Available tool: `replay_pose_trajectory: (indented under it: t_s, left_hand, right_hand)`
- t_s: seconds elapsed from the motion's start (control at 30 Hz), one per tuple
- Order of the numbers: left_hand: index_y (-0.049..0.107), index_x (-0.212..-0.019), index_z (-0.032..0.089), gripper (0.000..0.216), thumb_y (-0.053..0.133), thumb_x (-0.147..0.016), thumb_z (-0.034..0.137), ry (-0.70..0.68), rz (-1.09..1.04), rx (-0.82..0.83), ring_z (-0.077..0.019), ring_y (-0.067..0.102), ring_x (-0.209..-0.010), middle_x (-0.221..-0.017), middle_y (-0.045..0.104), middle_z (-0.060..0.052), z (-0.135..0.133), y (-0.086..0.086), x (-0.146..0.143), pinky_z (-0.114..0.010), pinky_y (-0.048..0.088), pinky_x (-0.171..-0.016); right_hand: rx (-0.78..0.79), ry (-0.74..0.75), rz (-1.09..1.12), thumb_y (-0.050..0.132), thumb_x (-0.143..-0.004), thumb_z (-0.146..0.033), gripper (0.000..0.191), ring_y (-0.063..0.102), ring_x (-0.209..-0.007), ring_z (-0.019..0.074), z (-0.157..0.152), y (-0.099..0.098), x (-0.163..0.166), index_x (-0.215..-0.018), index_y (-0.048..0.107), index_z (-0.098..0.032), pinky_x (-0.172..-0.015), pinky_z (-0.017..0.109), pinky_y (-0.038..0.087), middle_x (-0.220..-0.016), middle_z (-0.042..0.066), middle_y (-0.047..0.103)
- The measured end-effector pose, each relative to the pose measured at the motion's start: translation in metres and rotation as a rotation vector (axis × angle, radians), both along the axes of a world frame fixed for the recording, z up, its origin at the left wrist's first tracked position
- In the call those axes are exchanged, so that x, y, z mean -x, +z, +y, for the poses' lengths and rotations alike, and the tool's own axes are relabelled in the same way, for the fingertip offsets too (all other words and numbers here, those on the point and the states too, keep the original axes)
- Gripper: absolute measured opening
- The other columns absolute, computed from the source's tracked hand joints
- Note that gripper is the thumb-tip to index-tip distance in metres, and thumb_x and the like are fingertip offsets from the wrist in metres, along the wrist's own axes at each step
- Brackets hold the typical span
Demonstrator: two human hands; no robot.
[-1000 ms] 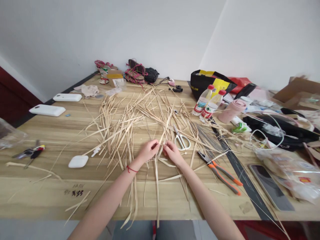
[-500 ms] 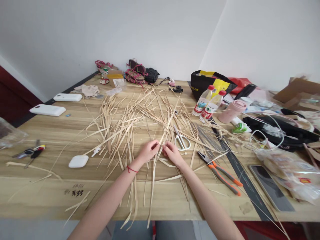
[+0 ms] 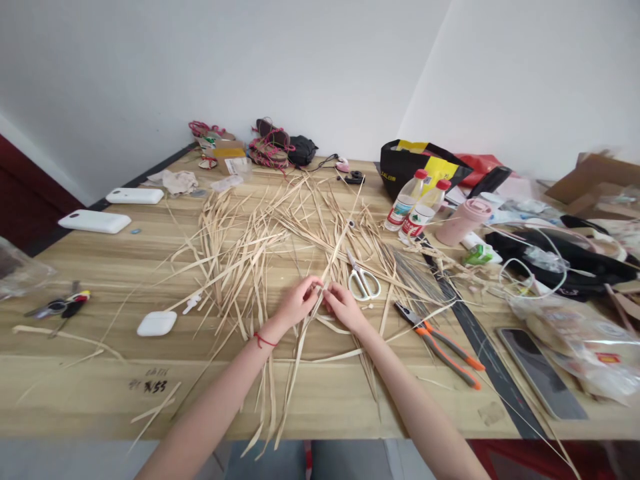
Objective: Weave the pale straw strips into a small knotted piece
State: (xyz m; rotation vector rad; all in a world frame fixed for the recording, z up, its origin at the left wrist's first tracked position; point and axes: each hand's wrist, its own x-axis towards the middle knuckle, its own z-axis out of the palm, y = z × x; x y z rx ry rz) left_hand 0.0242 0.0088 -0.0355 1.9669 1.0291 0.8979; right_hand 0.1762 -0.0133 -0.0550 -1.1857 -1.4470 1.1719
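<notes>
Both hands meet at the middle of the table over a spread of dry straw strips [image 3: 255,250]. My left hand [image 3: 299,301] is closed in a pinch on a long pale straw strip [image 3: 334,255]. Its fingertips almost touch those of my right hand [image 3: 342,307], which pinches the same strip from the other side. From the fingers the strip runs away toward the back right, and a tail hangs down toward the table's front edge. White-handled scissors [image 3: 364,283] lie just right of my right hand. Farther right are pliers [image 3: 440,343] with orange and grey handles.
Two water bottles [image 3: 419,212], a pink cup [image 3: 464,221] and a black-and-yellow bag [image 3: 415,167] stand at the back right. A phone [image 3: 540,373] lies at the right. On the left are a white earphone case [image 3: 157,324], keys [image 3: 63,307] and two white devices [image 3: 95,221].
The strip's lower tail has swung to the left. My fingertips have come slightly closer together, both hands still on the strip. Other things lie as before.
</notes>
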Motion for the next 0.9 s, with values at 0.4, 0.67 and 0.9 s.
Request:
replay_pose_trajectory:
  t_s: [0.4, 0.67, 0.9]
  left_hand:
    - [0.054, -0.097, 0.021, 0.020, 0.042, -0.081, 0.016, 0.024, 0.151, -0.188, -0.0142, 0.054, -0.075, -0.091, 0.060, -0.003, -0.0012, 0.0012, 0.0001, -0.025, 0.041, -0.069]
    - [0.054, -0.092, 0.020, 0.019, 0.042, -0.079, 0.013, 0.019, 0.155, -0.200, -0.0141, 0.052, -0.071, -0.084, 0.059, -0.002, -0.0014, 0.0030, 0.0005, -0.025, 0.039, -0.067]
    - [0.055, -0.091, 0.019, 0.017, 0.044, -0.079, 0.013, 0.031, 0.141, -0.200, -0.0137, 0.051, -0.070, -0.082, 0.059, -0.002, -0.0020, 0.0036, 0.0004, -0.025, 0.039, -0.066]
  right_hand:
    - [-0.008, -0.013, 0.004, 0.049, -0.080, -0.041, 0.024, 0.040, -0.043, 0.0101, -0.0002, -0.0011, 0.0012, -0.068, 0.045, -0.020, -0.044, 0.022, 0.031, -0.049, -0.005, 0.044]
    - [-0.010, -0.010, -0.003, 0.048, -0.079, -0.040, 0.024, 0.040, -0.044, 0.0106, -0.0004, -0.0003, 0.0013, -0.067, 0.045, -0.021, -0.044, 0.022, 0.031, -0.049, -0.006, 0.043]
    - [-0.001, -0.007, -0.014, 0.048, -0.080, -0.041, 0.024, 0.039, -0.044, 0.0099, -0.0003, -0.0019, 0.0012, -0.068, 0.044, -0.020, -0.044, 0.022, 0.030, -0.050, -0.006, 0.043]
